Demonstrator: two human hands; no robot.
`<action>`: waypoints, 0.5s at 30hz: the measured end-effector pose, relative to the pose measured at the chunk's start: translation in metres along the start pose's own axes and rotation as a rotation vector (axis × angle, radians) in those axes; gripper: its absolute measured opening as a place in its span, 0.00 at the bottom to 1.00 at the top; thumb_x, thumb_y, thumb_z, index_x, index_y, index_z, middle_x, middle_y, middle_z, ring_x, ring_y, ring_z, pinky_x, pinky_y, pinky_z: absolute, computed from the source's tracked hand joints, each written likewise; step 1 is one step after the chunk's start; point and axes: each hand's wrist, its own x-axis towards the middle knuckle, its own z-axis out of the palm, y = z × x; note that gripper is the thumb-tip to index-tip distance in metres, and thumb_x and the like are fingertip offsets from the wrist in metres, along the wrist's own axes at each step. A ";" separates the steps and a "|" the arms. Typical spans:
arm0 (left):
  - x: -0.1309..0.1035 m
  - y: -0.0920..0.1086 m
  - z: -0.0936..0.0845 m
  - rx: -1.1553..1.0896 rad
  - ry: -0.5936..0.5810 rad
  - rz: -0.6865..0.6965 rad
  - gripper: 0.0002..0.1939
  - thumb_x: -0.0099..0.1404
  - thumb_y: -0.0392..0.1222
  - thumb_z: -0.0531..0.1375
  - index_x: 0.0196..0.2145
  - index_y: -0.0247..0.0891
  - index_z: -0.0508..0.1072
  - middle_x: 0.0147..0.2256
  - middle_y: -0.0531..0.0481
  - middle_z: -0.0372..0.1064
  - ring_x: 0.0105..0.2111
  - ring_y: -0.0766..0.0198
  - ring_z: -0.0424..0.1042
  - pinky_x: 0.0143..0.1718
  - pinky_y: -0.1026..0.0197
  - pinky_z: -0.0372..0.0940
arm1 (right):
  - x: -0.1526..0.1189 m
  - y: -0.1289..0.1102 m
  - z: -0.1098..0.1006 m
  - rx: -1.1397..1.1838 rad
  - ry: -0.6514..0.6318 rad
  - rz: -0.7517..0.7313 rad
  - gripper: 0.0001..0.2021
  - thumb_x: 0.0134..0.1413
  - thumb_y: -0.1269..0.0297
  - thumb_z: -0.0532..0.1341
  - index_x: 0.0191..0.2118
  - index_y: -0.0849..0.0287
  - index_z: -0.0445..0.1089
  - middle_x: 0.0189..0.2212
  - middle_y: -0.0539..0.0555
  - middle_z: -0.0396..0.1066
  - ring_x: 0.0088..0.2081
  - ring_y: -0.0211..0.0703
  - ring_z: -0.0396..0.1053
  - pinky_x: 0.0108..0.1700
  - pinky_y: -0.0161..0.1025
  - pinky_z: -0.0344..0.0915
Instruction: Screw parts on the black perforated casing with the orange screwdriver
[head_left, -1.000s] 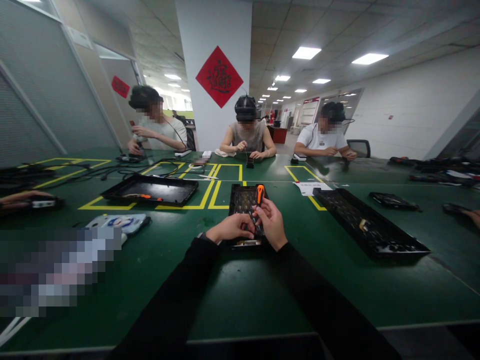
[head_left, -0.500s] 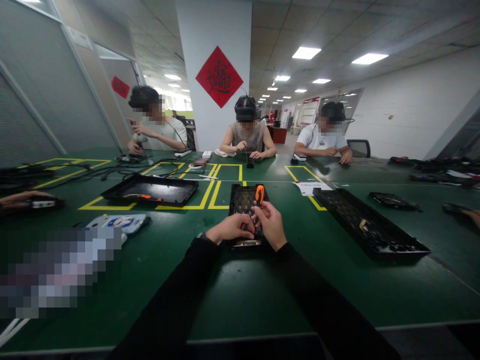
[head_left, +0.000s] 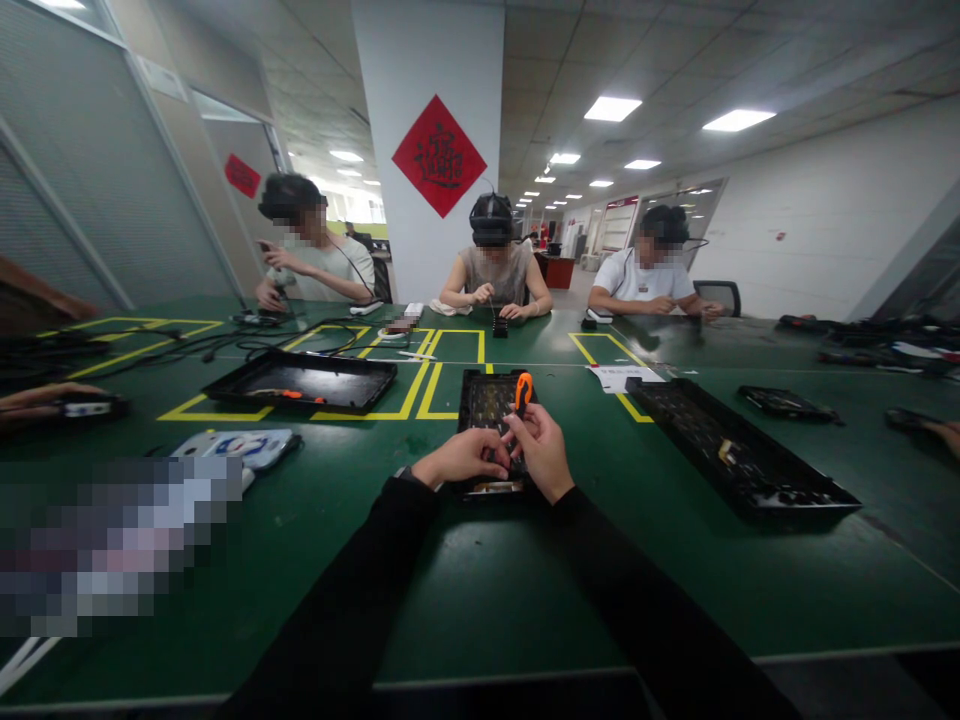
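Observation:
Between the fingers of my right hand [head_left: 546, 455] is a screwdriver [head_left: 523, 393] with an orange and black handle, held nearly upright. Its tip is hidden behind my fingers. My left hand [head_left: 466, 456] comes in from the other side with fingers pinched together, close to the right fingertips; whatever they hold is too small to name. Both hands are over a black tray [head_left: 484, 395] with many small pieces scattered in it. A pale, brownish piece [head_left: 495, 488] lies at the tray's near end, below my hands.
To the left is a wide black tray [head_left: 300, 380] with an orange-handled tool [head_left: 291, 395] inside. A long black tray [head_left: 739, 450] stands to the right, beside a paper sheet [head_left: 626, 378]. A clear-cased item [head_left: 236, 447] lies at left. Several people sit around the green table [head_left: 480, 600].
The screwdriver handle has tilted slightly to the right. My hands stay nearly in place. A blurred arm has appeared at the far left edge.

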 end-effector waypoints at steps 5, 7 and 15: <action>-0.001 0.002 -0.001 -0.060 0.000 0.015 0.14 0.51 0.46 0.64 0.32 0.33 0.74 0.33 0.48 0.69 0.33 0.66 0.67 0.36 0.65 0.60 | 0.000 -0.002 -0.002 -0.002 -0.002 0.021 0.19 0.52 0.57 0.56 0.48 0.61 0.64 0.31 0.52 0.69 0.23 0.33 0.67 0.18 0.27 0.63; -0.001 0.002 -0.002 -0.062 -0.015 0.013 0.15 0.51 0.46 0.64 0.33 0.33 0.74 0.33 0.48 0.68 0.33 0.66 0.66 0.35 0.65 0.60 | 0.000 -0.002 -0.002 0.008 -0.002 0.019 0.19 0.52 0.57 0.55 0.48 0.61 0.64 0.32 0.53 0.68 0.23 0.32 0.67 0.18 0.27 0.62; 0.000 -0.002 0.001 -0.037 -0.009 0.008 0.14 0.51 0.45 0.65 0.33 0.33 0.74 0.33 0.48 0.68 0.33 0.66 0.66 0.35 0.65 0.60 | -0.001 -0.005 0.000 0.013 -0.024 0.012 0.18 0.53 0.57 0.55 0.47 0.60 0.65 0.31 0.52 0.68 0.22 0.31 0.65 0.18 0.27 0.62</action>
